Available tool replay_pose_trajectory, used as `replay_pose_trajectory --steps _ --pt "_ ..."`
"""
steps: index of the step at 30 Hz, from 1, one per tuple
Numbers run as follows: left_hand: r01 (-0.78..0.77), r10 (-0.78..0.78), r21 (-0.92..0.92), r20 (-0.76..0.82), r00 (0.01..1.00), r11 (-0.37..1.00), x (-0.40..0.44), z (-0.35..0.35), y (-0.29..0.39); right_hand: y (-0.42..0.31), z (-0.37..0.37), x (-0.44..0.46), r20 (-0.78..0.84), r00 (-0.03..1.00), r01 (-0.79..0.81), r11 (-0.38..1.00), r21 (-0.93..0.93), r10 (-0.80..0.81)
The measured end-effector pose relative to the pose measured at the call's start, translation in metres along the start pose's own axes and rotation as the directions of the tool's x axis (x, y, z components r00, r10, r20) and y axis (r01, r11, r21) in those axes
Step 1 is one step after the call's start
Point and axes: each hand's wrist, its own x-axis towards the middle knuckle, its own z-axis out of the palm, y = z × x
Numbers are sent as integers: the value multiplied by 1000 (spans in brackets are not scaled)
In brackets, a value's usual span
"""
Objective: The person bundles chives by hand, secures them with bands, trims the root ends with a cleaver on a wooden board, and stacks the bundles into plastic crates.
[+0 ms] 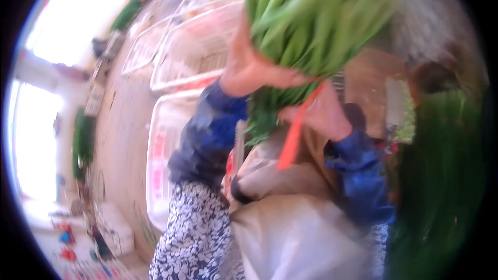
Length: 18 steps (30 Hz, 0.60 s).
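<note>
A thick bunch of long green stalks (316, 21) is held up in front of me, somewhat blurred. My left hand (254, 70) is wrapped round its left side, the thumb lying across the stalks. Lower on the right, my right hand (321, 114) is closed at the bunch beside a red-orange strip (293, 142) that hangs down from it. Which fingers pinch the strip cannot be made out. Darker green ends of the bunch show between and below the hands.
White plastic crates (155, 161) stand to the left, with more crates (197, 46) behind. A large mass of dark green stalks (441, 176) lies at the right. Green piles (83, 142) line the far left of the floor (122, 124).
</note>
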Motion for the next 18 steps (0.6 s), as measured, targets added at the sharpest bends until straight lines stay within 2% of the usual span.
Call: replay_pose_trajectory --steps 1,2,3,4,7,8,9,10,12,13,14,16,18 --pt "-17 17 -5 -44 999 1000 1 -19 1 7 7 13 8 1000 -23 1000 5 23" --pt "32 -47 65 238 970 997 9 -50 -3 6 14 21 -20 999 31 1000 2 -31" --pt "71 -105 104 375 921 992 5 -75 -4 5 20 29 -48 995 84 996 -3 -84" --pt "136 -185 146 401 897 980 -6 -96 4 2 25 33 -51 991 123 992 -13 -124" --pt "310 -342 153 282 897 939 -60 -159 33 1 38 48 -9 981 192 980 -62 -193" --pt "363 -385 133 234 893 922 -82 -181 44 -3 44 54 50 973 231 930 -286 -227" --pt "413 -425 103 191 885 905 -105 -201 55 -7 52 58 118 960 278 823 -495 -253" --pt "458 -462 66 146 875 887 -126 -221 64 -10 62 60 137 961 276 829 -486 -240" --pt "534 -531 -22 66 845 845 -168 -259 76 -13 93 62 451 842 459 834 -306 -297" --pt "571 -570 -64 32 821 819 -183 -269 77 -1 97 65 539 769 545 792 -274 -344" --pt "604 -606 -97 8 795 791 -201 -283 76 2 111 62 557 761 541 801 -258 -334" --pt "685 -688 -88 -8 726 724 -226 -291 59 5 143 51 747 538 731 657 -182 -392" --pt "708 -760 370 -5 649 602 -241 -287 23 14 167 31 867 438 732 654 -193 -235"
